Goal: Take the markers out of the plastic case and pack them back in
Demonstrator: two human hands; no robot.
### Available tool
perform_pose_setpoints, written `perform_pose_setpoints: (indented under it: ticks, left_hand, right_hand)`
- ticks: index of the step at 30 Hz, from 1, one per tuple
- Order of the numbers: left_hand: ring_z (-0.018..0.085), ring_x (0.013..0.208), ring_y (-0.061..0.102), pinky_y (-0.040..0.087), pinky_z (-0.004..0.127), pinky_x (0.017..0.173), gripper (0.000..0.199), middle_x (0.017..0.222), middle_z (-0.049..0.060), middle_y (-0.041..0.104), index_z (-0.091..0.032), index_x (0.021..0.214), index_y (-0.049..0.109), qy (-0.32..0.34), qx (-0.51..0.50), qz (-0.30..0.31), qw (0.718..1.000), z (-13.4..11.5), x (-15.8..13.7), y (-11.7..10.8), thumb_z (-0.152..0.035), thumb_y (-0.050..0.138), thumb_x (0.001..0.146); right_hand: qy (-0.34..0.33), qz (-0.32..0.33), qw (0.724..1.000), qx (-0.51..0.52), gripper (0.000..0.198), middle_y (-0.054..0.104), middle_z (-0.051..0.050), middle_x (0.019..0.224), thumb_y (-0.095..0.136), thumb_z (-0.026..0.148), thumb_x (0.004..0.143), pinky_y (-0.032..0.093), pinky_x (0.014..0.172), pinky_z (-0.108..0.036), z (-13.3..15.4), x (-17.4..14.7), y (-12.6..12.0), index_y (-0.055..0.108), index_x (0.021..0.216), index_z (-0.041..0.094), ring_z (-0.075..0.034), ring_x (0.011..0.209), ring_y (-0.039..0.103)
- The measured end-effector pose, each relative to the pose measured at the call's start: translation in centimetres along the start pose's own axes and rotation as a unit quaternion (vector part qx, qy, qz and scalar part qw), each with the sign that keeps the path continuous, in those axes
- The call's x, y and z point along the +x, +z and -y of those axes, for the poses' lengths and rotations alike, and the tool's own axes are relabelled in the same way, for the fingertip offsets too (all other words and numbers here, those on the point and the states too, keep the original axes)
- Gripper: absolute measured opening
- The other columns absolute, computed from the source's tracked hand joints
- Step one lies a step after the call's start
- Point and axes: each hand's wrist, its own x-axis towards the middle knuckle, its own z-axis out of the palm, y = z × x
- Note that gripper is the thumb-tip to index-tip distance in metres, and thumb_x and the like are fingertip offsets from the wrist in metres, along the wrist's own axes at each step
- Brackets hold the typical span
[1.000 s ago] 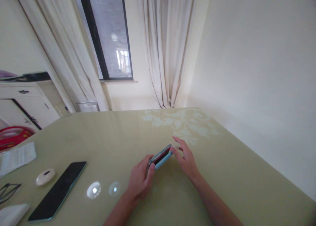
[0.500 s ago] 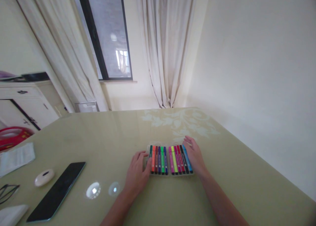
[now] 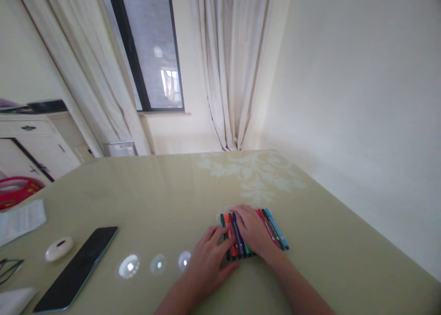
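Note:
A row of coloured felt-tip markers (image 3: pixel 231 241) lies in a clear plastic case (image 3: pixel 219 217) on the table, turned at an angle. My left hand (image 3: pixel 212 262) rests at the case's near left corner, thumb and fingers apart, with fingertips touching the dark green and orange markers. Across the middle of the row lies my right hand (image 3: pixel 254 230), its fingers stretched to the left over the markers and its fingertips near a dark blue marker (image 3: pixel 237 230). It covers the pink and yellow ones. A light blue marker (image 3: pixel 276 227) shows at the right end.
On the left of the table (image 3: pixel 155 191) are a dark tablet or phone (image 3: pixel 77 269), a pale oval gadget (image 3: pixel 59 249), glasses (image 3: pixel 10 269) and a folded white sheet (image 3: pixel 22 221). Round light reflections show on the tabletop. A wall (image 3: pixel 361 122) borders the right edge.
The case with the markers has shifted right and toward me and turned slightly. My right hand has moved from its right side onto the middle; my left hand has moved right and nearer.

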Motion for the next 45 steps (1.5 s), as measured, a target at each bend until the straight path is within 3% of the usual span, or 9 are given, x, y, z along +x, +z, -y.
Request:
perform_pose_setpoints:
  ticks: [7, 14, 22, 29, 36, 39, 42, 45]
  left_hand:
    - [0.031, 0.130, 0.052, 0.050, 0.050, 0.107, 0.040, 0.141, 0.006, 0.060, -0.032, 0.125, 0.065, 0.024, -0.006, 0.021, 0.999, -1.2, 0.0, 0.4, -0.031, 0.075, 0.087]
    - [0.028, 0.122, 0.058, 0.050, 0.044, 0.104, 0.040, 0.134, 0.006, 0.061, -0.028, 0.118, 0.060, -0.036, -0.072, 0.005, 0.997, -1.2, 0.1, 0.7, -0.030, 0.079, 0.083]
    - [0.026, 0.117, 0.061, 0.050, 0.038, 0.098, 0.037, 0.129, 0.005, 0.062, -0.027, 0.113, 0.058, -0.057, -0.084, 0.008, 0.995, -1.3, 0.2, -0.1, -0.032, 0.079, 0.082]
    - [0.027, 0.116, 0.061, 0.050, 0.039, 0.097, 0.039, 0.128, 0.005, 0.061, -0.027, 0.112, 0.057, -0.058, -0.071, 0.005, 0.996, -1.2, 0.1, -0.1, -0.034, 0.079, 0.082]
    - [0.028, 0.112, 0.062, 0.050, 0.038, 0.095, 0.045, 0.126, 0.006, 0.062, -0.026, 0.114, 0.055, -0.077, -0.058, 0.014, 0.995, -0.8, 0.1, 0.0, -0.037, 0.082, 0.079]
    - [0.027, 0.112, 0.063, 0.050, 0.038, 0.095, 0.049, 0.127, 0.006, 0.062, -0.026, 0.117, 0.055, -0.084, -0.060, 0.014, 0.995, -0.6, 0.1, 0.2, -0.036, 0.083, 0.079]
    - [0.027, 0.117, 0.062, 0.050, 0.039, 0.099, 0.058, 0.133, 0.007, 0.061, -0.026, 0.128, 0.052, -0.079, -0.062, 0.009, 0.995, -0.3, 0.1, 0.4, -0.035, 0.083, 0.079]
    - [0.029, 0.127, 0.058, 0.047, 0.042, 0.108, 0.069, 0.141, 0.009, 0.059, -0.027, 0.140, 0.049, -0.065, -0.055, 0.002, 0.996, 0.0, 0.0, 0.6, -0.037, 0.082, 0.080]
  right_hand:
    - [-0.035, 0.076, 0.993, -0.077, 0.025, 0.068, -0.005, 0.110, 0.048, 0.018, 0.102, 0.042, 0.097, -0.036, 1.2, 0.0, 0.1, 0.070, 0.112, 0.024, -0.023, 0.106, 0.054]
    - [-0.021, 0.072, 0.997, -0.033, 0.028, 0.071, -0.004, 0.113, 0.047, 0.019, 0.103, 0.041, 0.098, -0.037, 0.4, 0.2, 0.6, 0.072, 0.116, 0.025, -0.023, 0.108, 0.055]
    - [-0.013, 0.057, 0.998, 0.014, 0.027, 0.074, -0.004, 0.111, 0.049, 0.021, 0.102, 0.042, 0.099, -0.038, 0.4, 0.5, 0.4, 0.075, 0.109, 0.025, -0.023, 0.108, 0.058]
    - [-0.017, 0.020, 0.996, 0.085, 0.021, 0.073, -0.006, 0.104, 0.056, 0.034, 0.101, 0.046, 0.097, -0.038, 0.3, 0.8, 0.1, 0.074, 0.104, 0.023, -0.023, 0.104, 0.061]
    - [0.055, -0.026, 0.978, 0.200, 0.024, 0.068, -0.002, 0.087, 0.057, 0.042, 0.098, 0.050, 0.079, -0.032, 0.3, 0.9, -0.4, 0.066, 0.092, 0.021, -0.020, 0.084, 0.062]
    - [0.077, -0.011, 0.976, 0.204, 0.028, 0.060, 0.003, 0.072, 0.060, 0.045, 0.096, 0.044, 0.066, -0.028, 0.6, 0.8, -0.5, 0.061, 0.083, 0.021, -0.017, 0.069, 0.056]
    - [0.074, -0.005, 0.976, 0.204, 0.040, 0.054, 0.004, 0.066, 0.053, 0.048, 0.100, 0.040, 0.063, -0.027, 0.7, 0.8, -0.9, 0.054, 0.071, 0.021, -0.015, 0.066, 0.052]
    - [0.105, -0.072, 0.971, 0.205, 0.047, 0.045, 0.005, 0.062, 0.048, 0.053, 0.102, 0.035, 0.058, -0.027, 0.2, 0.8, -1.7, 0.046, 0.067, 0.022, -0.014, 0.061, 0.044]
